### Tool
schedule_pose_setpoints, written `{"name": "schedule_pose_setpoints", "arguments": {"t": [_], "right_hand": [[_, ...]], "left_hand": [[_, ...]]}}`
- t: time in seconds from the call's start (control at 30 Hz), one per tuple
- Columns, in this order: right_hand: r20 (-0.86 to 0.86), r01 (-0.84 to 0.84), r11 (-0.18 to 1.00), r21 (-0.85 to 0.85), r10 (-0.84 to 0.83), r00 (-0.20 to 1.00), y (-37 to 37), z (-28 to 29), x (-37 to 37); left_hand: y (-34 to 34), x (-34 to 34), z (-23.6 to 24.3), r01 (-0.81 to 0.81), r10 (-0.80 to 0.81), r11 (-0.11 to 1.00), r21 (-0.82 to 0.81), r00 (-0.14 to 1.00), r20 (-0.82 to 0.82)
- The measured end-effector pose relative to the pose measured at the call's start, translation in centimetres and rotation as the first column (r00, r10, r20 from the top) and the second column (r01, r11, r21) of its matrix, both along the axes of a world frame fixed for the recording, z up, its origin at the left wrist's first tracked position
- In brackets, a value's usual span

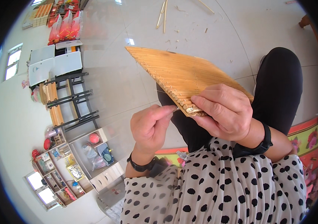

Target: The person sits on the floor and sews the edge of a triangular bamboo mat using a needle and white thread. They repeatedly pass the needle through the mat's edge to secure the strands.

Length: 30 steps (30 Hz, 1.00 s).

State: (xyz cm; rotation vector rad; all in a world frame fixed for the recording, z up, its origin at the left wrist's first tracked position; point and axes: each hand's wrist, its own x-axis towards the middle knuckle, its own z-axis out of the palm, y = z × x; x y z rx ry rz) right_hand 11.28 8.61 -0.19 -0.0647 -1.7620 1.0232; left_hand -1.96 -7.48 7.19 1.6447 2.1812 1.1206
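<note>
A flat panel of straw-coloured stalks (188, 71), laid side by side and stitched together, is held tilted over my lap. Stitches run along its near left edge, where the round cut ends of the stalks show. My right hand (224, 110) grips the near corner, thumb on top and the other fingers folded round the edge. Just left of that corner my left hand (151, 127) is closed in a pinch, its fingertips at the stitched edge. What it pinches is too small to make out. A thin strand sticks out from the edge close by.
Loose stalks (162, 16) and small scraps lie on the tiled floor (106, 82) ahead. To the left are folded black-framed stands (73, 97), white bins (67, 63), red bags (65, 26) and a shelf unit (103, 175). My knee (280, 71) rises at the right, beside a flowered cover (310, 142).
</note>
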Motion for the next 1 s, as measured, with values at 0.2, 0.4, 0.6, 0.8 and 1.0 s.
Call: {"name": "schedule_pose_setpoints", "arguments": {"t": [0.2,0.4,0.6,0.8,1.0], "right_hand": [[-0.009,-0.014,1.000,0.019,0.014,1.000,-0.1,0.2,0.1],[-0.013,-0.034,0.999,0.016,0.034,0.999,-0.3,0.2,0.2],[-0.024,0.019,0.999,0.037,-0.018,1.000,-0.7,0.1,0.1],[-0.036,0.109,0.987,0.118,-0.105,0.994,-1.1,0.0,0.1],[0.009,0.041,0.990,0.134,-0.043,0.999,-0.9,0.1,0.7]], "left_hand": [[-0.1,0.0,0.3,0.013,-0.013,1.000,0.003,1.000,-0.012],[0.0,0.0,0.3,0.060,-0.060,0.998,-0.015,0.998,-0.006],[0.0,0.8,0.9,-0.031,0.033,0.997,-0.072,0.999,0.025],[-0.3,2.1,2.2,-0.157,0.160,0.971,-0.179,0.987,0.000],[-0.4,2.1,2.2,-0.142,0.125,0.966,-0.218,0.988,-0.087]]}}
